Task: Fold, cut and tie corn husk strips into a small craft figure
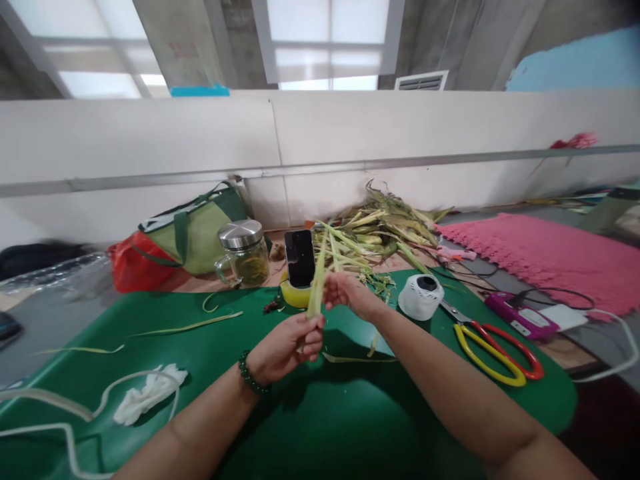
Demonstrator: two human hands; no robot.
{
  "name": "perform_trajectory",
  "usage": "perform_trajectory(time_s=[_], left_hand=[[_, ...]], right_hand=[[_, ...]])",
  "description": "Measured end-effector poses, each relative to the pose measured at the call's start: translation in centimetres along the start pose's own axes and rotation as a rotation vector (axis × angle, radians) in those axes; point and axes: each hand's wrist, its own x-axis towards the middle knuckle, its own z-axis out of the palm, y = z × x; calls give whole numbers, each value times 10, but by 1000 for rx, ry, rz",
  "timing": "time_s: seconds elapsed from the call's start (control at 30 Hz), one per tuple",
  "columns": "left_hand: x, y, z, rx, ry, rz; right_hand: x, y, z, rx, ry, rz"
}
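Note:
A long pale green plant leaf (316,293), folded and pointed at the top, stands upright in front of me. My left hand (293,343), with a dark green bead bracelet (249,373) at its wrist, is closed round the leaf's lower end. Just to the right of the leaf is my right hand (350,295), its fingers bent together at the leaf's edge. What lies between those fingertips is too small to make out. Behind the hands, a phone (300,257) leans upright on a yellow roll of tape (295,295).
A heap of green leaves (385,227) lies at the back. Right are a white thread spool (421,298), scissors (493,353), a purple power strip (520,313) and pink cloth (550,257). Left are a glass mug (245,257), a green bag (200,233) and crumpled tissue (149,395) on the green mat (350,427).

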Motion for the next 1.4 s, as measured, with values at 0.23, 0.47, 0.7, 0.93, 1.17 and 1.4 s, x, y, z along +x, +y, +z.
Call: perform_trajectory(time_s=[0.23, 0.47, 0.7, 0.93, 1.17, 1.4], left_hand=[[2, 17, -8, -316, 259, 354], [2, 23, -16, -379, 268, 380], [3, 20, -18, -245, 205, 367], [3, 13, -13, -114, 255, 419], [7, 3, -5, 215, 286, 391], [4, 8, -9, 366, 257, 378]], right_hand=[[21, 34, -51, -1103, 522, 229], [38, 49, -66, -1294, 517, 372], [44, 41, -67, -1319, 583, 278], [26, -6, -51, -1112, 779, 48], [-8, -25, 26, -587, 402, -230], [-10, -9, 30, -573, 388, -343]])
